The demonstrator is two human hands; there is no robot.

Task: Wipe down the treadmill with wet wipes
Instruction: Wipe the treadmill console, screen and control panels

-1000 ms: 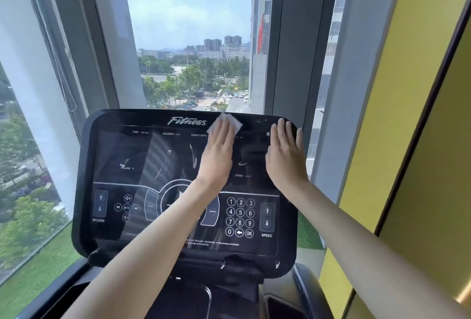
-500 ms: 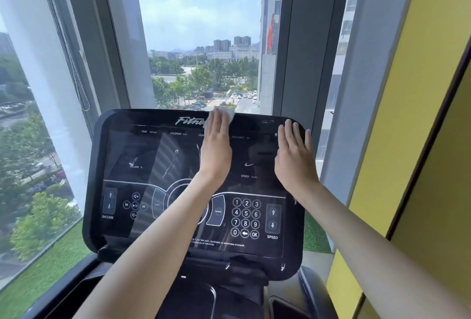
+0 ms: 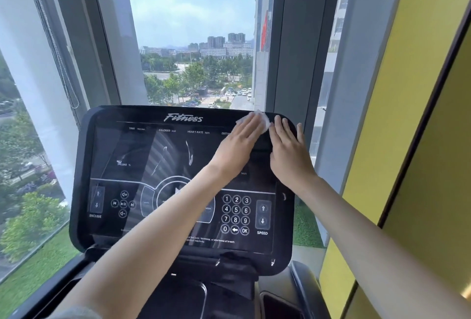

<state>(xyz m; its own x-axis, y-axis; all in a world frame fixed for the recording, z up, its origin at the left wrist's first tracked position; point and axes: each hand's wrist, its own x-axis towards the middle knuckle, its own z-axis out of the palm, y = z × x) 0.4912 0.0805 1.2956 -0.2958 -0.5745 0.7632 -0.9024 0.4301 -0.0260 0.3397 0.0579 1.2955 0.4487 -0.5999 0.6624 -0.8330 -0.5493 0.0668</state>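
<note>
The treadmill's black console tilts up in front of me, with a "Fitness" logo along its top edge and a number keypad at the lower right. My left hand lies flat with straight fingers near the console's top right corner, pressing a white wet wipe against the panel; the wipe's edges stick out past the fingertips. Right beside it, my right hand rests flat on the console's right edge, fingers straight, holding nothing. Both forearms reach in from below.
Tall windows with grey frames stand just behind the console, and a blind cord hangs at the left. A yellow wall runs close along the right side. Dark trays sit under the console.
My left hand has slid the wipe to the right along the console's top edge, from near the logo to the top right corner. My right hand has stayed on the right edge.
</note>
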